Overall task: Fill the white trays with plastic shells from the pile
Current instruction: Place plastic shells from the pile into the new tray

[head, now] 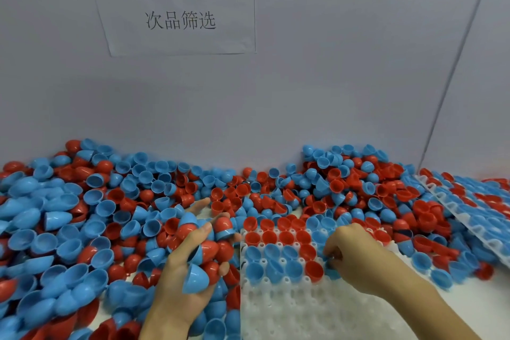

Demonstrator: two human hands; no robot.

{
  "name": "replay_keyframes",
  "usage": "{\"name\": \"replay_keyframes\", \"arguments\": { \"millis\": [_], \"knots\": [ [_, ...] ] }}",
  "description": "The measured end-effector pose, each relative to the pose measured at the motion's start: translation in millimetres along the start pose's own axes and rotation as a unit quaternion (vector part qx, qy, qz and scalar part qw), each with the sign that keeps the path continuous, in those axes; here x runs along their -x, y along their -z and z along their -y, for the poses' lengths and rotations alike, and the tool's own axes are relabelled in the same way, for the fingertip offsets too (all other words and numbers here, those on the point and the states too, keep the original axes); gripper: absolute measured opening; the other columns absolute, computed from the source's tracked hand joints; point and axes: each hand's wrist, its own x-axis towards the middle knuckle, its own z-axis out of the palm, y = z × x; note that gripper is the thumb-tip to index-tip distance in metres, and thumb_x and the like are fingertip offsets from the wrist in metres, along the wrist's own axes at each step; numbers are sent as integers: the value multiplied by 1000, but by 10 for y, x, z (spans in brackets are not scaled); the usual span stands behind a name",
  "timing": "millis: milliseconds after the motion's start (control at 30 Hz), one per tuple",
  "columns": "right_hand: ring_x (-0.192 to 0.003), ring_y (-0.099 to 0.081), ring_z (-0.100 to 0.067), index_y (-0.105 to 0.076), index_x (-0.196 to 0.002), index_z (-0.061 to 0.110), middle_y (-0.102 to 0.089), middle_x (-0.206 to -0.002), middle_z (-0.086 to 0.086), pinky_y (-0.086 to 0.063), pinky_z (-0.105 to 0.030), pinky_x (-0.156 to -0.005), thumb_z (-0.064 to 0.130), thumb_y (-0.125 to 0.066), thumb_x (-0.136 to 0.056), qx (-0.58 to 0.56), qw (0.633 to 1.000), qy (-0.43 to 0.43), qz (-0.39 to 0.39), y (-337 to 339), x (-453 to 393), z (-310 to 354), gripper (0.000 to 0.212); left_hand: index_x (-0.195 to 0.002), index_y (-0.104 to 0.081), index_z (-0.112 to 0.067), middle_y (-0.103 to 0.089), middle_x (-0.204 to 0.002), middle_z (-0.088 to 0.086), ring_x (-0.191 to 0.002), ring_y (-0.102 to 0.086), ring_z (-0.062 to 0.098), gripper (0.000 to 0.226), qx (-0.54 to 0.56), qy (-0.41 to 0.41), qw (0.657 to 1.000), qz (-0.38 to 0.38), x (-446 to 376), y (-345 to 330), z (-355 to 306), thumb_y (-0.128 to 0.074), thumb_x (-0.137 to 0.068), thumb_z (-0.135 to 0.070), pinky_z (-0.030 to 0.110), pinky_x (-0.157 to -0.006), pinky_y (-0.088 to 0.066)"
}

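L hand: palm up, left of the tray, fingers cupped round a clutch of shells; red + blue ones stacked in the palm, a blue shell at the heel of the hand, thumb side out toward the pile.
R hand: knuckles up over the tray's right part, fingertips curled down + bunched at a pocket in the 3rd–4th row; looks to pinch a small blue shell there, but fingers hide most of it, can't tell for sure.
Near tray: white, lies flat btwn the two hands; far rows hold shells open side up, mixed red + blue; near rows show bare white pockets.
Pile: loose red + blue half shells heaped along the wall, thickest at left, wrapping round the tray's far edge + right side; some nested, some dome up, some cup up.
2nd tray: white, at far right, runs at a slant, tilted on the heap, pockets filled w/ red + blue shells.
Wall sign: white sheet stuck on the grey wall above the pile, black Chinese characters in two lines.
Bench top: white, shows at near right beside the R forearm.
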Motion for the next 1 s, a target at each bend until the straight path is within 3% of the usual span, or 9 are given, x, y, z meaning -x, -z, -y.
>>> {"name": "replay_keyframes", "arguments": {
  "millis": [267,367,500,667,767,867,1000],
  "knots": [
    [-71,-69,-12,-77,-97,11,-73,-91,-2,-55,-21,-60,7,-64,-91,36,999,10,23,-8,-47,31,14,-108,-75,-35,-74,-103,12,-83,-74,25,32,9,0,1000,-30,45,-83,-65,-62,-82,-23,25,-43,-48],
    [-76,-67,-9,-75,-110,16,-69,-96,4,-56,-19,-62,8,-64,-93,32,999,15,23,-3,-30,5,22,-105,-77,-35,-75,-106,12,-82,-74,26,31,7,7,999,-39,52,-80,-76,-64,-80,-23,25,-42,-48],
    [-83,-63,-6,-66,-124,23,-64,-109,6,-54,-18,-69,18,-61,-97,2,999,21,-31,84,13,13,27,-102,-79,-34,-75,-103,13,-82,-73,27,27,13,10,999,-38,58,-76,-85,-61,-84,-22,25,-42,-48],
    [-70,-56,2,-72,-106,30,-56,-79,22,-45,-12,-59,46,-64,-92,-78,989,105,-68,123,125,417,22,-96,-80,-32,-75,-99,13,-80,-74,25,24,12,12,999,-32,61,-89,-94,-63,-84,-20,24,-41,-47],
    [-75,-57,-1,-73,-99,30,-60,-82,18,-47,-19,-60,59,-66,-85,-107,986,116,-55,49,145,614,33,-96,-80,-31,-75,-98,13,-81,-74,25,22,12,10,1000,-28,59,-78,-98,-67,-83,-19,24,-42,-47],
    [-74,-63,-7,-77,-92,26,-67,-82,14,-57,-25,-68,52,-69,-87,-110,986,116,-47,-11,115,705,28,-93,-81,-29,-76,-94,12,-80,-73,23,19,4,11,1000,-21,59,-68,-95,-70,-79,-22,23,-43,-47],
    [-71,-64,-10,-75,-84,23,-66,-76,12,-58,-27,-65,39,-67,-91,-131,984,113,-45,-13,81,676,19,-93,-81,-29,-76,-94,12,-81,-73,23,19,1,6,1000,-19,53,-58,-92,-72,-77,-23,23,-43,-48]
  ]
}}
